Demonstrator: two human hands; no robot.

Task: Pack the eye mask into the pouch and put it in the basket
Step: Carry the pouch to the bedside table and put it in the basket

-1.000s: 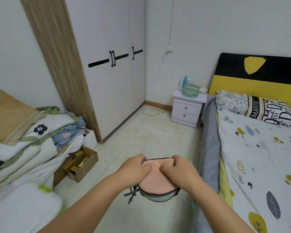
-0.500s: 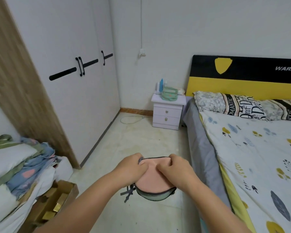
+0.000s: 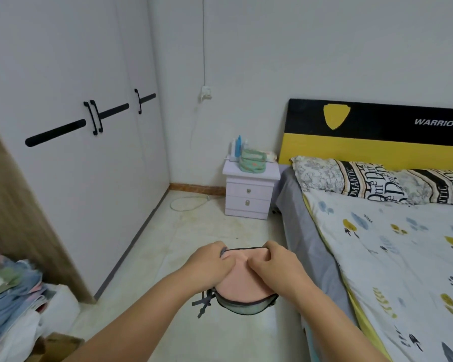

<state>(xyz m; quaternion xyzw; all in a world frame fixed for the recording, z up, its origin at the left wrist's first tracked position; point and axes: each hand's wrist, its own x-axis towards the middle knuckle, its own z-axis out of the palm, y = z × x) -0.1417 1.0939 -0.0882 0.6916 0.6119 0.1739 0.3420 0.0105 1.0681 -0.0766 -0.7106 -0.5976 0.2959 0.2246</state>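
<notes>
Both hands held out over the floor (image 3: 194, 257), beside the bed (image 3: 377, 244). Left hand (image 3: 211, 266) and right hand (image 3: 277, 267) clenched on the pink eye mask (image 3: 242, 282), pressing it into the grey-green pouch (image 3: 246, 307) (drawstring dangling left). Basket (image 3: 252, 161) stands on nightstand (image 3: 250, 194), well apart.

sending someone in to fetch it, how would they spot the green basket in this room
Find the bed's black and yellow headboard; just left of it stands a small white nightstand with two drawers. The basket sits on its top. It is the soft, mint-green one in front of the bottles.
</notes>
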